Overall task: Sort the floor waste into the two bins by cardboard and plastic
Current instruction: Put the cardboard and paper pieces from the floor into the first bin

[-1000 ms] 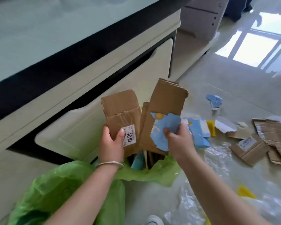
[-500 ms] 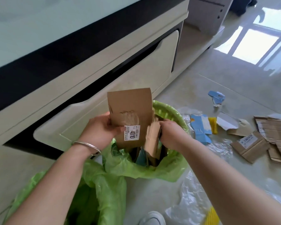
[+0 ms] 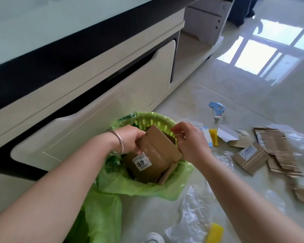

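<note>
- At the centre of the frame, a green-lined bin [image 3: 165, 121] stood on the floor, just below the cream drawer front [image 3: 98, 109] of a low cabinet
- A flattened brown cardboard box [image 3: 158, 153] bearing a white label [image 3: 141, 162] printed "4010" stuck out of the bin mouth, its lower part already inside and its long axis tilted toward the upper right
- The left hand [image 3: 130, 137], with a bangle [image 3: 119, 142] on the wrist, gripped the box's upper left edge, fingers curled round it
- The right hand [image 3: 189, 141] sat at the box's upper right edge with fingers bent; whether it pinched the cardboard or only touched it could not be told
- Both hands lay directly on the box, one to each side, so a downward push along its long axis would probably seat it in the bin; the left hand had the firmer hold
- To the right of the frame, more cardboard pieces [image 3: 277, 151] lay on the tiled floor [image 3: 253, 95], with clear plastic film [image 3: 195, 213], yellow scraps [image 3: 213, 139] and a blue-and-white carton piece [image 3: 217, 107] scattered near; much sorting seemed left
- At the lower left a second green bag [image 3: 98, 214] showed, likely the other bin
</note>
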